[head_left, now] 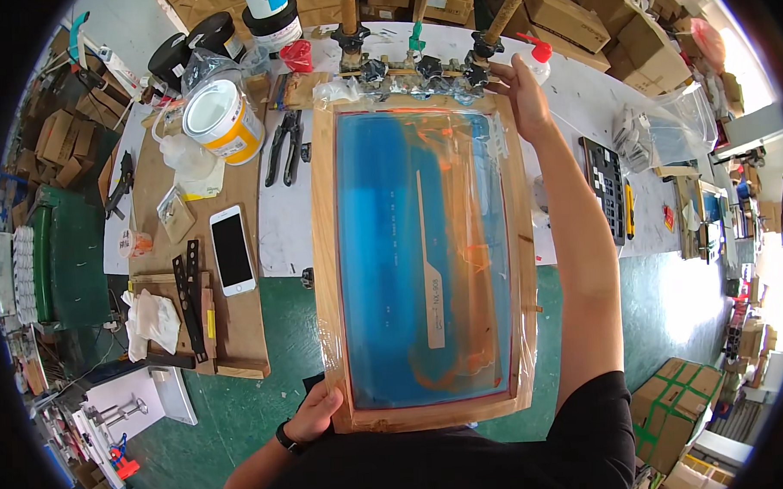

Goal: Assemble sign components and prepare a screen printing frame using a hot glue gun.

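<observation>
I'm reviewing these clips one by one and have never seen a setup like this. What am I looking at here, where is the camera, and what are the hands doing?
There is no machine here: a person works with two bare hands. The single picture comes from a wide fisheye camera worn on the person's head, looking down, so straight edges bend near the rim.

The big thing in the middle is a wooden frame with a blue screen stretched in it, streaked with orange and edged in clear film. Its far end sits in a row of black clamps. The left hand grips the near corner of the frame; the right hand reaches to the far right corner, by the clamps.

On the table to the left lie a white phone, black pliers, a white and yellow tin and crumpled white rags. A black tray lies to the right.
</observation>
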`<action>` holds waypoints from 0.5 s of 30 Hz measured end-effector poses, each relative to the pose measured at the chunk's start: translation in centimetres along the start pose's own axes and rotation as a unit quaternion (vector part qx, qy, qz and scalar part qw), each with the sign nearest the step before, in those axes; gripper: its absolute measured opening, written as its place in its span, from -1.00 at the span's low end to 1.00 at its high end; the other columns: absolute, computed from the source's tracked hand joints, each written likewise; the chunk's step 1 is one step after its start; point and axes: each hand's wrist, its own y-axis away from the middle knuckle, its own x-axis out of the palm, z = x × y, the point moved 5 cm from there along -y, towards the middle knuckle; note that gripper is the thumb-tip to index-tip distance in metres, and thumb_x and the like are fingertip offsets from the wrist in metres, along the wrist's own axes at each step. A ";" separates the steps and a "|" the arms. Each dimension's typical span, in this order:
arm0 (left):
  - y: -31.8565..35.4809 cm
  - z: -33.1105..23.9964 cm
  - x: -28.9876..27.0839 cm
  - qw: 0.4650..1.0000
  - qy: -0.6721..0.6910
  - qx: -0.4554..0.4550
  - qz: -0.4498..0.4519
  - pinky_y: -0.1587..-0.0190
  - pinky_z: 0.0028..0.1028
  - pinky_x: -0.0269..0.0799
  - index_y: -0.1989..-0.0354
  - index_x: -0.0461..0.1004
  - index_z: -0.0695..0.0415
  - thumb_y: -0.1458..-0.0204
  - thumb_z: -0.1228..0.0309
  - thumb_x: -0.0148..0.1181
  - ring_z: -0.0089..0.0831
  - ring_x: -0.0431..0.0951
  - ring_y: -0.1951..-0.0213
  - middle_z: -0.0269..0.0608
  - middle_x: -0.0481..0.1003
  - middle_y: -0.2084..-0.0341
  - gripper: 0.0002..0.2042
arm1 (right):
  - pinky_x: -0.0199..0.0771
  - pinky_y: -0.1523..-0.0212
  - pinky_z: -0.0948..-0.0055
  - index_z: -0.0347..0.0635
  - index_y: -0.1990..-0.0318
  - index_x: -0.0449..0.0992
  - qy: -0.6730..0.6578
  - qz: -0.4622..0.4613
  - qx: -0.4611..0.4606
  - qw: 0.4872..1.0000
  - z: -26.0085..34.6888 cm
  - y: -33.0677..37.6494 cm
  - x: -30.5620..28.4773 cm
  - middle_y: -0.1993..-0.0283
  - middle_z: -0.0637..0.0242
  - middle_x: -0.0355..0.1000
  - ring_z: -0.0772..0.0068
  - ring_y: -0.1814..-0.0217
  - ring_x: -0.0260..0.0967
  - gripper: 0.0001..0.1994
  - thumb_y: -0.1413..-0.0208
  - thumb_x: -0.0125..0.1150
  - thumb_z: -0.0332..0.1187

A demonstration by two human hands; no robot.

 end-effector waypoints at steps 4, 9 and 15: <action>0.2 0.8 -0.4 1.000 0.012 -0.003 -0.002 -0.23 -0.43 0.34 -0.42 0.27 0.27 -0.45 0.21 -0.05 -0.41 0.49 -0.14 -0.16 0.48 -0.21 -0.51 | 0.38 -0.18 0.29 -0.44 -0.28 0.41 0.003 0.004 -0.014 1.000 0.0 -0.1 0.0 -0.21 0.05 0.43 0.22 -0.15 0.38 -0.27 -0.44 -0.21 0.17; 0.2 1.5 -1.1 1.000 -0.001 -0.009 -0.017 -0.05 -0.55 0.31 -0.37 0.32 0.27 -0.45 0.24 -0.04 -0.57 0.43 0.10 -0.31 0.50 0.05 -0.55 | 0.39 -0.15 0.31 -0.43 -0.26 0.43 0.014 0.011 -0.006 1.000 1.1 -1.0 -0.5 -0.14 0.04 0.50 0.25 -0.13 0.41 -0.29 -0.43 -0.17 0.16; 0.8 2.4 -1.8 0.999 -0.009 -0.031 -0.029 0.18 -0.65 0.14 -0.25 0.41 0.23 -0.44 0.27 -0.02 -0.69 0.18 0.35 -0.50 0.34 0.36 -0.64 | 0.37 -0.18 0.30 -0.45 -0.26 0.43 0.027 0.011 0.011 1.000 1.5 -1.0 -0.5 -0.15 -0.01 0.50 0.21 -0.14 0.42 -0.28 -0.39 -0.10 0.16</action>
